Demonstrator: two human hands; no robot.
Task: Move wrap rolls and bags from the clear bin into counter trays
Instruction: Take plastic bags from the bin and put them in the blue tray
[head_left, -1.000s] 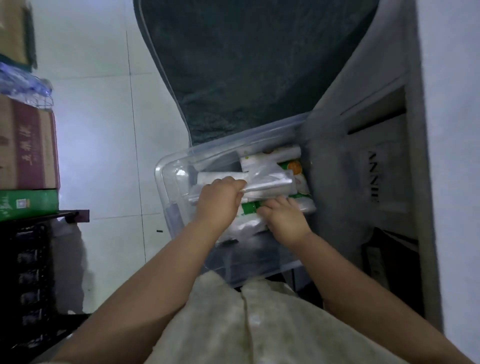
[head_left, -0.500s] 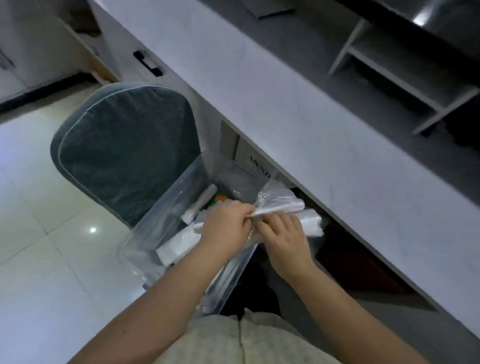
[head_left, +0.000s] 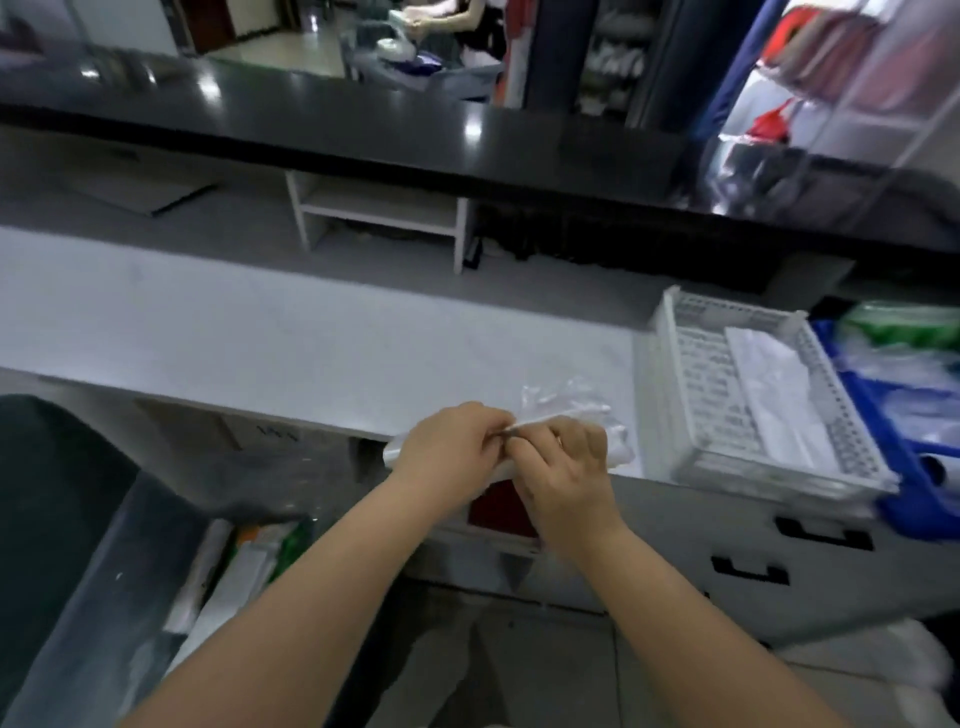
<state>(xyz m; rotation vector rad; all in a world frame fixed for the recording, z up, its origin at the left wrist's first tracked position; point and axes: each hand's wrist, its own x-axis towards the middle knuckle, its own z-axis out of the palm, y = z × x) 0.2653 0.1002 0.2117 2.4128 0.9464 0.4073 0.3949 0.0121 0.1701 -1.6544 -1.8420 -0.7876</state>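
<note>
The bundle of clear plastic bags (head_left: 571, 408) sat between your two hands at the near edge of the counter (head_left: 260, 332). Its crumpled top stood up at 12 o'clock from your knuckles, and its ends poked out at 9 and 3 o'clock. Your left hand (head_left: 447, 447) had its fingers curled and pinched the plastic between thumb and fingertips. Your right hand (head_left: 566, 467) faced it, knuckles up, fingers bent over the same bundle, and the two hands met at the fingertips. Both forearms ran in from 6 o'clock and converged on the bundle. I could not tell whether the bundle rested on the counter's lip or hung just above it. At 3 o'clock, near the bundle but apart from it, stood the white perforated tray (head_left: 670, 364), its left wall facing your right hand. A flat white folded pack (head_left: 774, 395) lay along the tray's right half, and its mesh floor showed on the left half. The blue tray (head_left: 893, 441) stood just beside it, further out at 3 o'clock, holding blurred clear and green packs. From 9 to 12 o'clock the counter's pale top stretched away as far as a white shelf unit (head_left: 379, 208). At 7 o'clock, below the counter's edge, the clear bin (head_left: 93, 597) held wrap rolls (head_left: 249, 561), with a dark chair cushion (head_left: 47, 493) beside it at 9 o'clock. Drawer handles (head_left: 750, 569) showed on the cabinet front at 4 o'clock.
</note>
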